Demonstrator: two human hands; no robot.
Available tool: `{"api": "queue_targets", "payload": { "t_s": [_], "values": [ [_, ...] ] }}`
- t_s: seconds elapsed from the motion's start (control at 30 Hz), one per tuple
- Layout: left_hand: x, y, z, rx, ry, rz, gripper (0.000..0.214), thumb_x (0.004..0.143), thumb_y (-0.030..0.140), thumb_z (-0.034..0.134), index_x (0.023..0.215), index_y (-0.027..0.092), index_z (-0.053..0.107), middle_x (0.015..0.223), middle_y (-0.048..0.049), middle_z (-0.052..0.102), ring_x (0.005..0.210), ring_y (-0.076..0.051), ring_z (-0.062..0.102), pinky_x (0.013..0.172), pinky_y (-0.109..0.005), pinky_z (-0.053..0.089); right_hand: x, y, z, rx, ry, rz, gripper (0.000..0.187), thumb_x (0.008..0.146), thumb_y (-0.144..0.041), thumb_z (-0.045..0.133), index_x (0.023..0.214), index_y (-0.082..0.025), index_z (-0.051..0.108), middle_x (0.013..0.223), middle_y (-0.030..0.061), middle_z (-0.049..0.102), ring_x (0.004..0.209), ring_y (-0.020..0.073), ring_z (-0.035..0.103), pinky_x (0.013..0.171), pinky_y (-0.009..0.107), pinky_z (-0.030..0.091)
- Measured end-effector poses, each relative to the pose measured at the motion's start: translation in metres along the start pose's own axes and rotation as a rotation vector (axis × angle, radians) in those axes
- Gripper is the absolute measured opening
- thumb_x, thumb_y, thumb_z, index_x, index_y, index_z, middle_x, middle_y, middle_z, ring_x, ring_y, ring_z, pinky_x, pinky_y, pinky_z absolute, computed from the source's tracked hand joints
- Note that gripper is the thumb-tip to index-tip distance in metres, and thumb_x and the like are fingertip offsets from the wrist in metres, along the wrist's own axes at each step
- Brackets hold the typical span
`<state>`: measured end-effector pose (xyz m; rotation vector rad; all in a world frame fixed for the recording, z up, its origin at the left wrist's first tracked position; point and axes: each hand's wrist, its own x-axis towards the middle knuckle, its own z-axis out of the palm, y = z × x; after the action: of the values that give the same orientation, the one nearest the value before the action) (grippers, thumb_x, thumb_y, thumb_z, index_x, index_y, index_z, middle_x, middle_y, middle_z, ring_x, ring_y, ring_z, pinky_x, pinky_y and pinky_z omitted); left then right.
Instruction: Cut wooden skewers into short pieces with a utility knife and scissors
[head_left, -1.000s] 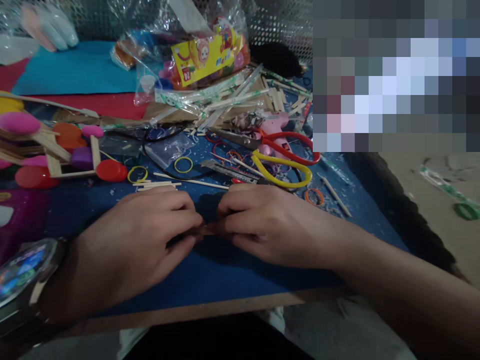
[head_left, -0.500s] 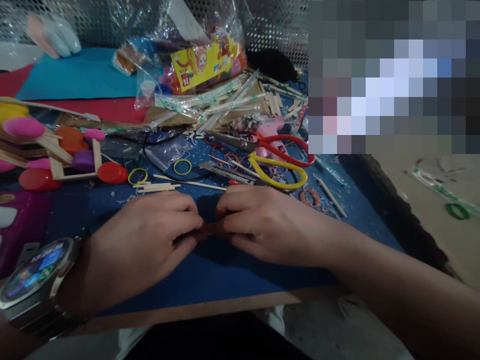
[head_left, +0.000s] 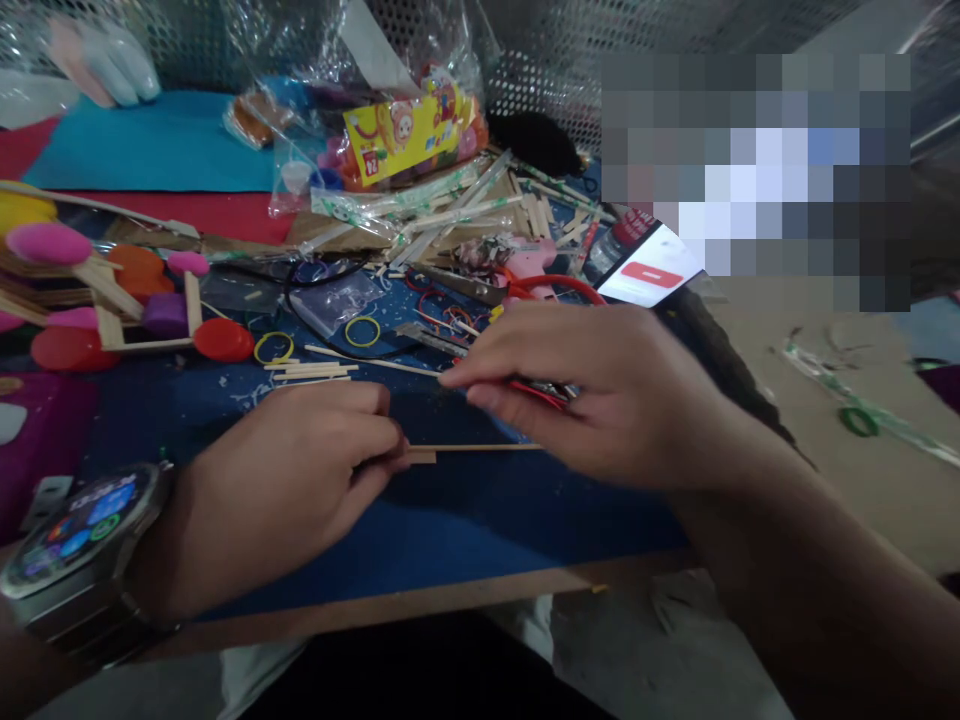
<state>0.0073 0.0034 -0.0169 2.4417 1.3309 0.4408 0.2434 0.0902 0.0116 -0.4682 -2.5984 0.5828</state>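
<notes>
My left hand (head_left: 315, 440) is closed in a pinch on a thin wooden stick (head_left: 480, 447), which runs out to the right, level with the table's front edge. A shorter flat wooden piece (head_left: 424, 458) shows under it at the same fingertips. My right hand (head_left: 592, 385) is off the stick, over a utility knife (head_left: 431, 338), with thumb and fingers apart. Red and metallic parts show between its thumb and fingers; whether it touches them I cannot tell. Red-handled scissors (head_left: 562, 286) lie just behind it, partly covered.
Left: a wooden-stick model (head_left: 112, 315) with coloured caps and a purple box (head_left: 45, 440). Yellow rubber bands (head_left: 363, 331) and short sticks (head_left: 311, 372) lie ahead. Behind are a pink glue gun (head_left: 529, 256), a plastic bag of caps (head_left: 420, 120) and wrapped sticks. A lit screen (head_left: 652, 270) stands right.
My right hand has left the left hand's fingertips and moved up and right, over the utility knife. The stick now shows. The left hand has barely moved.
</notes>
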Motion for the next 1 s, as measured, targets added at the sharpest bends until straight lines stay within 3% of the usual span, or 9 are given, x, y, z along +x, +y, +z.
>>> {"api": "queue_targets", "payload": {
  "t_s": [0.07,0.13,0.3,0.43,0.7,0.9,1.0],
  "values": [
    [0.000,-0.002,0.000,-0.016,-0.010,-0.028,0.022,0.096,0.024,0.057,0.083,0.022,0.075,0.081,-0.0003,0.065,0.071,-0.016,0.063,0.066,-0.032,0.044,0.000,0.001,-0.014,-0.071,0.084,0.009,0.019,0.101,-0.018,0.056,0.108,-0.019,0.073,0.102,0.0062,0.078,0.095,0.0198,0.071,0.089,0.036,0.054],
    [-0.001,-0.003,0.001,-0.022,-0.014,-0.049,0.019,0.095,0.026,0.059,0.087,0.024,0.076,0.082,-0.0001,0.067,0.072,-0.017,0.064,0.067,-0.032,0.045,-0.001,0.003,-0.023,-0.170,0.079,0.022,0.020,0.102,-0.020,0.054,0.109,-0.019,0.073,0.103,0.0061,0.078,0.098,0.0216,0.071,0.091,0.038,0.054],
    [0.001,-0.005,0.002,-0.014,0.012,-0.049,0.021,0.095,0.033,0.059,0.087,0.027,0.078,0.082,0.0000,0.070,0.075,-0.019,0.064,0.071,-0.034,0.045,0.002,0.014,-0.022,-0.371,-0.171,0.187,0.029,0.104,-0.026,0.049,0.123,-0.018,0.068,0.120,0.0105,0.072,0.117,0.0270,0.065,0.102,0.042,0.049],
    [0.002,-0.004,0.000,-0.006,0.011,-0.070,0.026,0.097,0.039,0.056,0.089,0.029,0.078,0.084,0.0003,0.073,0.077,-0.020,0.066,0.072,-0.035,0.046,0.005,0.017,-0.010,-0.377,-0.309,0.270,0.035,0.100,-0.026,0.057,0.132,-0.014,0.063,0.123,0.0147,0.067,0.116,0.0289,0.062,0.102,0.042,0.047],
    [0.000,-0.004,0.000,-0.020,0.018,-0.033,0.027,0.099,0.039,0.054,0.098,0.032,0.080,0.091,0.0002,0.075,0.082,-0.021,0.069,0.076,-0.037,0.048,0.008,0.012,0.000,-0.431,-0.300,0.297,0.034,0.095,-0.021,0.065,0.128,-0.013,0.065,0.119,0.0141,0.070,0.112,0.0306,0.061,0.101,0.045,0.043],
    [-0.001,-0.004,0.000,-0.044,0.028,-0.032,0.027,0.099,0.039,0.054,0.099,0.031,0.080,0.090,-0.0005,0.073,0.082,-0.020,0.068,0.076,-0.035,0.048,0.003,0.011,-0.002,-0.379,-0.223,0.292,0.038,0.099,-0.022,0.058,0.135,-0.010,0.062,0.121,0.0160,0.067,0.114,0.0304,0.059,0.102,0.045,0.043],
    [-0.002,-0.004,0.002,-0.043,0.023,-0.057,0.026,0.099,0.037,0.054,0.100,0.031,0.079,0.092,-0.0012,0.072,0.083,-0.020,0.067,0.077,-0.036,0.048,-0.003,0.001,-0.005,-0.355,-0.180,0.240,0.023,0.099,-0.026,0.062,0.114,-0.012,0.072,0.112,0.0144,0.066,0.108,0.0285,0.059,0.098,0.043,0.044]
  ]
}}
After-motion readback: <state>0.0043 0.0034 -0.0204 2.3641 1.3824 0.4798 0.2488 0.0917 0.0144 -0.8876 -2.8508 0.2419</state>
